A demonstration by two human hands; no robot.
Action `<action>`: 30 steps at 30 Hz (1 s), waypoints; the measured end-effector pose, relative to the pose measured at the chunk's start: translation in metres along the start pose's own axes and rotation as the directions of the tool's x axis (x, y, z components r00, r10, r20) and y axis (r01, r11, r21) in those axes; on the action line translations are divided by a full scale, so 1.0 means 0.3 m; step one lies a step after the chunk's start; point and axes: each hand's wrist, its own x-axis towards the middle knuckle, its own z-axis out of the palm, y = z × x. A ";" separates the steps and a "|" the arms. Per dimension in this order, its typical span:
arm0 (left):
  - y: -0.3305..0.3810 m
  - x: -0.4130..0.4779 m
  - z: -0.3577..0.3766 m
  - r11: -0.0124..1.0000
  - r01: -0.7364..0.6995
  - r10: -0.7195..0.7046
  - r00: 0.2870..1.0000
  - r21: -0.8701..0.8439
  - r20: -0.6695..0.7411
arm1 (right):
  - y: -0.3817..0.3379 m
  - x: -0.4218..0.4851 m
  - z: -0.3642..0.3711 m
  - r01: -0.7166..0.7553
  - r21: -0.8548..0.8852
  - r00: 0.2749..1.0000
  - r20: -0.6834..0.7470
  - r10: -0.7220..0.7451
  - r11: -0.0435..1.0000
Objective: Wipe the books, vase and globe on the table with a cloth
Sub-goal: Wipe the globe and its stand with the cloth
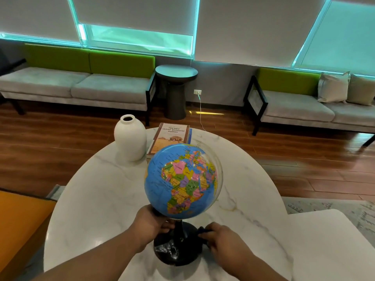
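Holding globe at centre of frame, over round white marble table. Long axis running btm-to-top of frame, approx upright, ball leaning slightly right above black base, base sitting on tabletop at lower centre. Showing Africa side toward camera, w/ clear arc curving round right edge of ball. Gripping stem just under ball w/ left hand, coming in from lower left, fingers curled round it. Pressing dark blue cloth against right side of base w/ right hand, fingers curled over cloth and hiding most of it. Standing further back, upper centre of table: white vase, upright, mouth up, just beside and left of books lying flat in a stack, long side running away from camera. Ball overlapping near end of books in view; touching or not, can't tell. Stretching beyond table: wood floor, grey sofa w/ green back at upper left, dark round side table at upper centre, 2nd sofa w/ cushions at upper right. Crowding lower right corner: another white tabletop, butting against round table; filling lower left: orange surface.
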 end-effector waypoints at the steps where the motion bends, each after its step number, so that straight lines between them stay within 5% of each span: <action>1: 0.000 0.001 0.000 1.000 -0.008 0.008 1.000 0.010 -0.009 | -0.020 -0.001 -0.002 0.030 0.007 1.000 0.003 -0.030 1.000; 4: 0.000 0.000 -0.002 0.999 -0.031 0.032 0.999 0.036 -0.020 | -0.067 -0.007 0.016 0.119 0.050 0.992 0.027 -0.120 0.992; 11: 0.008 0.000 0.027 1.000 -0.026 0.026 0.998 0.011 -0.060 | -0.069 0.018 -0.015 0.052 0.074 0.995 -0.085 -0.046 0.996; 14: 0.002 0.002 0.030 0.999 -0.054 0.054 0.996 0.001 -0.070 | -0.117 0.013 -0.007 0.116 0.082 0.993 -0.028 -0.114 0.990; 18: 0.001 -0.007 0.048 0.998 -0.069 0.070 0.993 0.011 -0.099 | -0.093 0.010 -0.042 0.026 -0.035 0.999 -0.034 -0.027 0.999; 23: 0.006 -0.010 0.063 0.995 -0.085 0.091 0.989 0.060 -0.113 | -0.159 -0.006 0.000 0.142 -0.008 0.987 0.079 -0.141 0.990; 27: 0.015 -0.010 0.075 0.995 -0.077 0.084 0.988 0.059 -0.127 | -0.102 -0.009 -0.013 0.049 -0.120 0.997 -0.051 -0.055 0.992; 30: 0.012 -0.003 0.076 0.991 -0.093 0.104 0.988 0.091 -0.117 | -0.128 -0.023 -0.005 0.104 0.004 0.993 -0.053 -0.104 0.995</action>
